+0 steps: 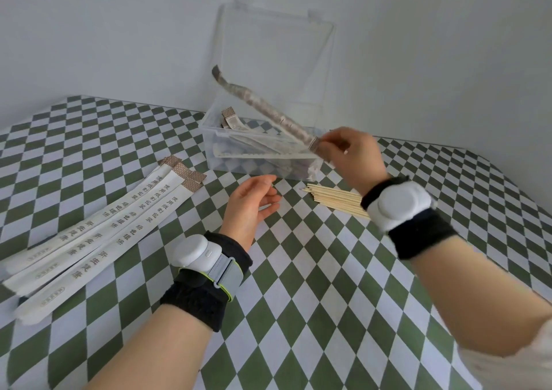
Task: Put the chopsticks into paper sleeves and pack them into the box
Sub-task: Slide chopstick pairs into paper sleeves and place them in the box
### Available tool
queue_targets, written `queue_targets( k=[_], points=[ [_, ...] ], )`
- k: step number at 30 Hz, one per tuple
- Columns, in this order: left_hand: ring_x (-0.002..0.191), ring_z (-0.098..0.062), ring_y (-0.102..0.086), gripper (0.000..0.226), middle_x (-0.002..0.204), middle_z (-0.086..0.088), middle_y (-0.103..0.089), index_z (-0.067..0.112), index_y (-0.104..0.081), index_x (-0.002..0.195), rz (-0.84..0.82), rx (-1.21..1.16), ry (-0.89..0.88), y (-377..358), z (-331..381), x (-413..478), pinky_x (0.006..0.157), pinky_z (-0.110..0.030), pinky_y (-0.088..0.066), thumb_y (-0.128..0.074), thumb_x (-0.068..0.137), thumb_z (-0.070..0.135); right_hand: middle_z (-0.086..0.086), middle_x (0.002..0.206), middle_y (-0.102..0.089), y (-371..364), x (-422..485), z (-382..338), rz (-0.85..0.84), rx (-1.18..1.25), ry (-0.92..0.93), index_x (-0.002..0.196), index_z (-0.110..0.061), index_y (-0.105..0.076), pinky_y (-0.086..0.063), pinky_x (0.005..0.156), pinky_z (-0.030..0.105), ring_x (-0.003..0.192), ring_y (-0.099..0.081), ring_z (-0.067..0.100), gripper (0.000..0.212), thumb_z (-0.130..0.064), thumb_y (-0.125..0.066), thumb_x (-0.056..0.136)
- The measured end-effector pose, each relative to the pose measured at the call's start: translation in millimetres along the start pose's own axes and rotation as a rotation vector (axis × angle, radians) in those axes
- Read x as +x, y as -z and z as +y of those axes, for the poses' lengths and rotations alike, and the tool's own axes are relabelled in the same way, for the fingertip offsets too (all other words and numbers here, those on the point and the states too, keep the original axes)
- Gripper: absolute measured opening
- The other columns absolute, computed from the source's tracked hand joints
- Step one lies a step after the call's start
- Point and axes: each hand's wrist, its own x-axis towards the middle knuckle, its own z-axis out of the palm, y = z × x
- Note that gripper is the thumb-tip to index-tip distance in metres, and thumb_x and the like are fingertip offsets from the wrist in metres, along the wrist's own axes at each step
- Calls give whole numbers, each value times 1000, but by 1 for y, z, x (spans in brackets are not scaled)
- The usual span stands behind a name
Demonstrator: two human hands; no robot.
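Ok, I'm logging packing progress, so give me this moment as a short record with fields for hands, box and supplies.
right hand: pinches one end of white paper-sleeved chopsticks, tilted over the clear plastic box
left hand: open, empty, above the green-and-white checked tablecloth
box: lid raised, sleeved chopsticks inside
empty stock: white printed paper sleeves, on the cloth at left
bare stock: pale wooden chopsticks, piled beside the box, right
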Motion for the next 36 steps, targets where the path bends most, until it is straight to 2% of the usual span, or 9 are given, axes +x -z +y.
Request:
queue_targets(
  k=[9, 11, 16, 18, 20, 23, 28, 33, 36],
  points=[
    [76, -16, -59, 19, 77, -3, -56, 14, -64, 93, 38, -72, 25, 4, 0, 4, 72, -27, -51, -47, 96, 22, -6, 76, -59, -7, 78, 13, -185, -376, 2, 86, -22, -68, -38, 61, 24, 75, -52, 14, 8, -20, -60, 82],
    [76, -16, -58, 19, 77, -3, -56, 14, -63, 94, 37, -68, 25, 4, 0, 5, 73, -28, -51, -47, 96, 23, -4, 79, -63, -13, 82, 16, -246, -444, -9, 85, -22, -67, -42, 72, 27, 81, -57, 19, 9, -26, -60, 84],
    [77, -15, -57, 20, 79, -3, -56, 14, -62, 95, 50, -47, 23, 3, 0, 5, 73, -28, -50, -45, 97, 25, 7, 62, -54, -20, 75, 12, -362, -624, -68, 67, -2, -61, -17, 103, 36, 78, -46, 22, 69, -50, -20, 97],
    [77, -15, -57, 21, 79, -3, -56, 14, -62, 95, 53, -39, 23, 4, 0, 5, 73, -28, -49, -45, 97, 26, 1, 49, -45, -25, 69, 11, -352, -637, -39, 48, -8, -46, -10, 111, 42, 67, -48, 17, 71, -48, -14, 98],
    [76, -15, -57, 22, 79, -2, -56, 15, -63, 95, 56, -36, 22, 4, 0, 5, 73, -27, -49, -44, 98, 26, -3, 46, -43, -25, 66, 8, -336, -585, -28, 53, -8, -56, -5, 113, 43, 73, -55, 17, 73, -47, -13, 98],
    [75, -14, -57, 22, 78, -2, -56, 15, -63, 94, 66, -39, 23, 4, 0, 5, 73, -27, -49, -44, 98, 26, -10, 44, -48, -12, 60, 6, -175, -379, -2, 89, -12, -73, -13, 113, 41, 80, -57, 11, 62, -40, -19, 100],
    [75, -13, -57, 22, 79, -1, -55, 17, -62, 94, 103, -13, 10, 3, 2, 3, 73, -26, -49, -43, 99, 27, -15, 68, -59, -6, 3, 2, 109, 14, 48, 91, -13, -70, -45, 78, 31, 69, -56, 0, 42, -29, -32, 100],
    [71, -12, -57, 17, 76, 0, -57, 15, -62, 90, 164, -11, 19, 3, 8, -5, 65, -21, -53, -47, 97, 20, 4, 97, -65, -38, -63, 25, -147, -20, -215, 100, -16, -63, -46, 78, 31, 86, -58, 17, 27, -31, -42, 96],
    [72, -13, -58, 9, 77, -1, -59, 13, -62, 90, 185, 54, 9, 12, 22, -16, 73, -22, -52, -54, 94, 14, 2, 104, -61, -43, -87, 37, -228, -57, -162, 103, -15, -64, -37, 80, 24, 95, -51, 16, 21, -23, -47, 94]
  ],
)
